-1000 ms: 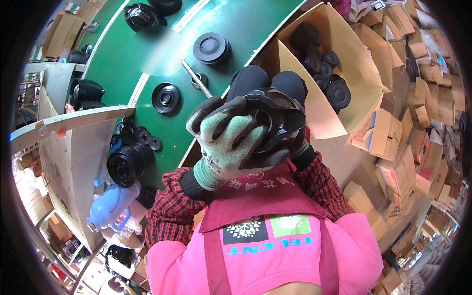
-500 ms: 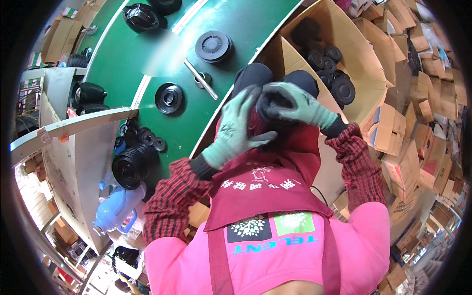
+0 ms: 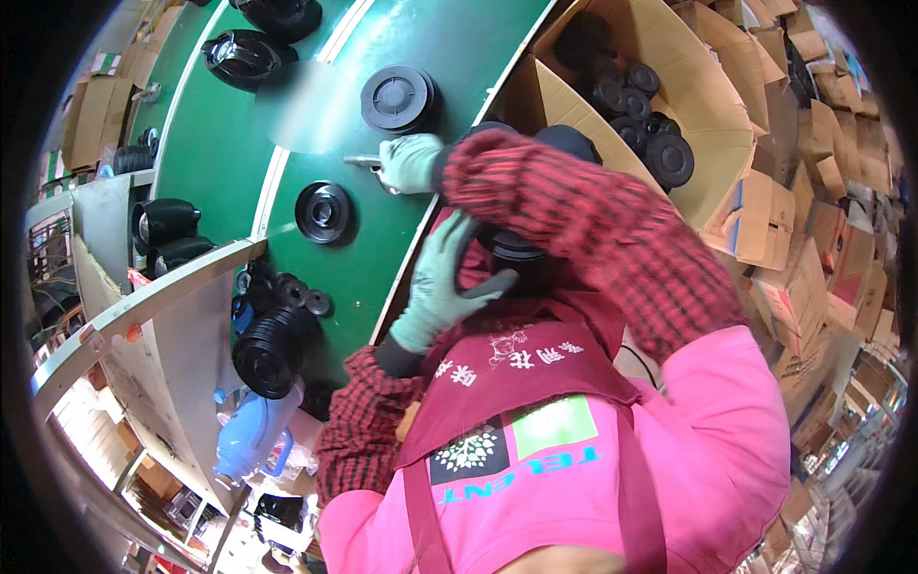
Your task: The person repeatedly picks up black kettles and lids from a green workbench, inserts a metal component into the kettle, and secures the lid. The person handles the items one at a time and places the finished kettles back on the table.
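On my lap a round black plastic part (image 3: 514, 251) sits between my knees, half hidden by my right sleeve. My left hand (image 3: 435, 287), in a green glove with dark fingertips, curls round the near left side of this part, thumb toward its front. My right arm reaches across to the green bench, and my right hand (image 3: 409, 165) is closed on a metal bar tool (image 3: 361, 161); most of the tool is hidden by the glove. Beyond that hand lies a stack of black round discs (image 3: 397, 99). A black round lid (image 3: 323, 211) rests on the bench to its left.
Right of the bench stands an open cardboard box (image 3: 708, 105) holding several black round parts (image 3: 667, 160). At the left are a column of stacked black rings (image 3: 273, 354), a blue jug (image 3: 253, 435) and a metal rail (image 3: 153, 297). Black glossy housings (image 3: 244, 59) lie at the far side.
My right hand has left the round black part on my lap, swung left across to the bench and closed on the metal bar tool. My left hand has shifted slightly down, against the part.
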Demonstrator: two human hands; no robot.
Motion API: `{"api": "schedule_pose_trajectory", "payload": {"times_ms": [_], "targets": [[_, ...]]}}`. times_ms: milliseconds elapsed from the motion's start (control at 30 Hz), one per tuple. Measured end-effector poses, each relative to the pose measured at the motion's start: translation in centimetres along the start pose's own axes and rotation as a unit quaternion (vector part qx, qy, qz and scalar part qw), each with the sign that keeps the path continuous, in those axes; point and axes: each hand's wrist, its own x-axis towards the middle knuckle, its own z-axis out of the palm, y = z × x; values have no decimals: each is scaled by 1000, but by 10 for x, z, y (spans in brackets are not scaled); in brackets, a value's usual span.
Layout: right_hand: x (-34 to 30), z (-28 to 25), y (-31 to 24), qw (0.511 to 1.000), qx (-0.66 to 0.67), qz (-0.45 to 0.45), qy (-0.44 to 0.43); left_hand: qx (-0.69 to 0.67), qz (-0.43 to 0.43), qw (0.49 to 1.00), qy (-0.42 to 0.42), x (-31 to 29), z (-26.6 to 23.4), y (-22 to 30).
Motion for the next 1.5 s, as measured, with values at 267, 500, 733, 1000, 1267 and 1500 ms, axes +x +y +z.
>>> {"api": "schedule_pose_trajectory", "payload": {"times_ms": [267, 500, 733, 1000, 1267, 1500], "targets": [[-215, -114, 118, 964, 229, -115, 67, 170, 59, 983, 27, 123, -56, 60], [-191, -77, 134, 941, -129, -211, 230, 325, -128, 919, -184, 116, 9, 82], [-196, -59, 126, 916, -138, -232, 297, 317, -96, 937, -112, 97, 8, 64], [-180, -60, 165, 637, 724, -261, 31, 254, -73, 957, -123, 87, -2, 56], [-250, -28, 67, 657, 674, -326, 88, -246, -279, 914, -162, 103, -11, -26], [-258, -32, 47, 793, 449, -365, 188, 139, 114, 979, 100, 158, 49, -29]]}}
